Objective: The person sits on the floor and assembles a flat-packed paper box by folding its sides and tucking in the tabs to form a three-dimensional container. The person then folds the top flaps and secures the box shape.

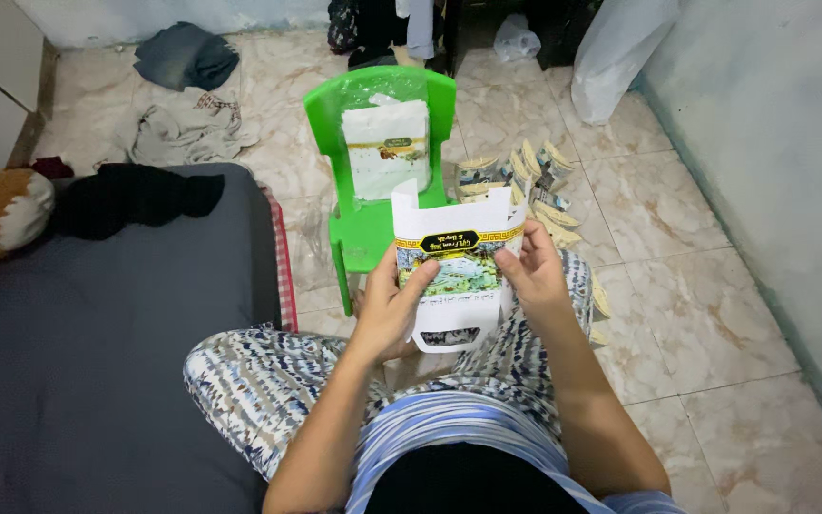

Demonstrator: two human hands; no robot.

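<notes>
Above the lap, a flat white printed carton [457, 271] is gripped at its edges by the left hand [387, 309] and the right hand [532, 271]. Behind it, a stack of white packets [387, 152] is propped on a green plastic chair [359, 228].

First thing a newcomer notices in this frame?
Dead centre, the left hand and right hand grip a flat white printed carton blank by its sides, over the lap. Just beyond stands a bright green plastic chair carrying a stack of blanks, with folded packets fanned on the tile floor.
</notes>
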